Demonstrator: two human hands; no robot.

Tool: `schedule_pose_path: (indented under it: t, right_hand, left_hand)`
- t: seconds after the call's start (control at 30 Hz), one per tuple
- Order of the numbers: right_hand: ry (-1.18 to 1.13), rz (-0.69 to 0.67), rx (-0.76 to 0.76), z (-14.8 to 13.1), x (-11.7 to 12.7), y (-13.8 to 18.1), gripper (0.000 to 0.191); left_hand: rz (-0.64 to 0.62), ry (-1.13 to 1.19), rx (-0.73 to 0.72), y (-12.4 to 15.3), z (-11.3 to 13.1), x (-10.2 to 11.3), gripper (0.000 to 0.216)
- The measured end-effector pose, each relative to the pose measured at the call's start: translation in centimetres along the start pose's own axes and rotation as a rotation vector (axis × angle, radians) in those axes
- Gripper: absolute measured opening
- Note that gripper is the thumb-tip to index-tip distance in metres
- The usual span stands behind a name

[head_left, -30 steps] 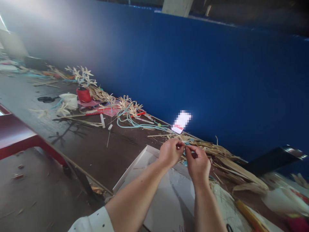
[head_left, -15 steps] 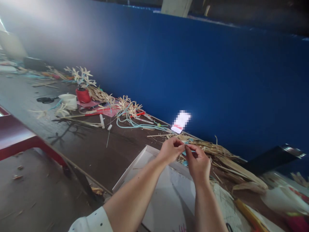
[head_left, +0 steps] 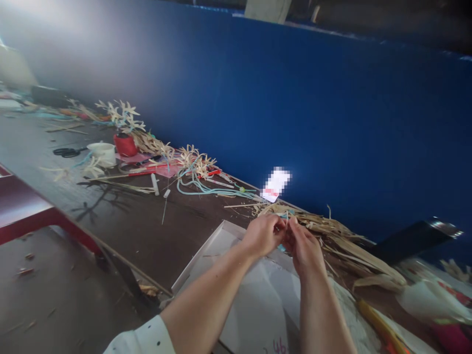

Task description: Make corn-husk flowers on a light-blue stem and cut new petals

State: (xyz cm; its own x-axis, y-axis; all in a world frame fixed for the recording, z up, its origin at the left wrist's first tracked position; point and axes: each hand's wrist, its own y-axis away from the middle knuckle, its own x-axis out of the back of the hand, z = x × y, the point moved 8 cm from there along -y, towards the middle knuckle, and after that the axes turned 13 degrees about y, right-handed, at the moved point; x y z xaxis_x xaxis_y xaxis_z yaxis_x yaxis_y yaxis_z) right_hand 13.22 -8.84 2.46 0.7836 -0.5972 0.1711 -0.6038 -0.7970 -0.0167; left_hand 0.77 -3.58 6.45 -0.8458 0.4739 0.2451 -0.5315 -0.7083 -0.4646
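My left hand [head_left: 262, 237] and my right hand [head_left: 307, 248] meet over the far edge of a white shallow box [head_left: 254, 300]. The fingers of both are pinched together, tip against tip. A thin pale strip [head_left: 287, 215] pokes up between the fingertips; the rest of it is hidden, and its exact kind is too small to make out. Just beyond the hands lies a heap of dry straw-coloured husk strips [head_left: 332, 227]. Left of them, light blue stems [head_left: 210, 189] lead to pale husk flowers [head_left: 195, 160].
A lit phone [head_left: 276, 184] leans by the blue wall [head_left: 313, 98]. Farther left are a white cup [head_left: 102, 154], a red thread spool [head_left: 126, 145], black scissors [head_left: 69, 152] and a small white stick [head_left: 155, 184]. At right lie a dark cylinder [head_left: 413, 241] and a yellow tool [head_left: 379, 327].
Both hands have turned slightly and closed in on each other, the right fingers now upright. The pale strip now shows above the fingertips. Things on the table have stayed put.
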Motion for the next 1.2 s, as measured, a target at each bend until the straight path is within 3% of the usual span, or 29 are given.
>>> schedule_pose_path:
  t: [0.17, 0.43, 0.87, 1.2]
  right_hand:
    - [0.06, 0.112, 0.022, 0.1, 0.8, -0.2, 0.041]
    - [0.042, 0.266, 0.045, -0.5, 1.8, 0.2, 0.042]
    - [0.088, 0.317, 0.073, -1.1, 2.4, 0.5, 0.054]
    - [0.185, 0.356, 0.124, -1.6, 2.8, 0.7, 0.046]
  left_hand:
    - [-0.032, -0.098, -0.048, 0.1, 0.3, -0.4, 0.012]
    - [-0.037, -0.138, -0.03, 0.2, 0.1, -0.8, 0.011]
    - [-0.037, -0.115, -0.046, 0.3, 0.3, -0.9, 0.007]
    - [-0.012, 0.067, -0.009, 0.2, 0.1, -0.7, 0.013]
